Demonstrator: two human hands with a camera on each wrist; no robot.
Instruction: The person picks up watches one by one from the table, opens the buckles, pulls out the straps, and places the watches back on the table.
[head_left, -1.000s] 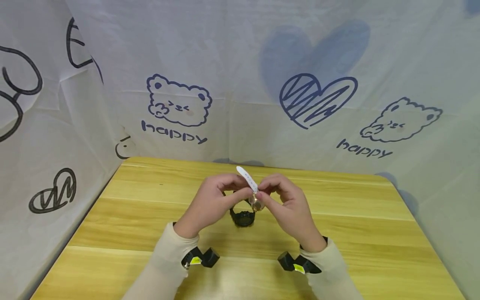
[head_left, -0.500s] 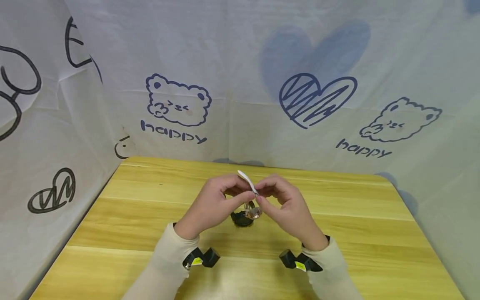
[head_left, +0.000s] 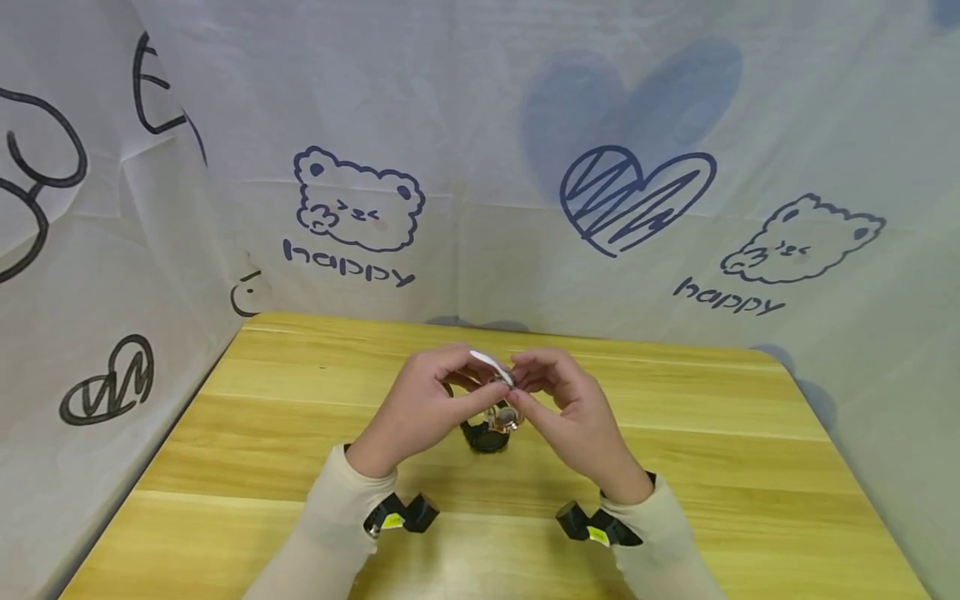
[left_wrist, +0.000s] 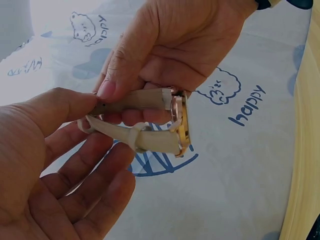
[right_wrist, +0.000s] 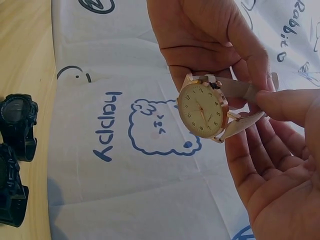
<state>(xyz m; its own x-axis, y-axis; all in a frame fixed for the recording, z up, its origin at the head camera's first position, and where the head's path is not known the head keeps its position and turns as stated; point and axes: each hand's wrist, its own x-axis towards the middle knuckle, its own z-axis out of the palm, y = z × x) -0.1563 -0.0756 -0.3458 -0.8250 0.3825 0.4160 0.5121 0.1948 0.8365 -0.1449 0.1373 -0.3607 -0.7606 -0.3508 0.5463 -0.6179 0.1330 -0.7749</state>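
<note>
Both hands hold a wristwatch with a rose-gold case, a cream dial and a pale strap, raised over the table. In the right wrist view the watch faces the camera. My left hand and right hand meet at the strap, thumbs and index fingers pinching it. In the left wrist view the two strap halves run side by side from the case to the fingertips, with a loop around the lower half. The strap's white end sticks up between the hands. Thumbs and fingers partly hide where the halves meet.
Two black digital watches stand on the wooden table; in the head view a black watch shows just below the held one. A printed white cloth hangs along the table's back and sides.
The white strap end has tilted lower and leftward between the fingers. The watch case first swung down, then rose slightly. Both hands stay in nearly the same place.
</note>
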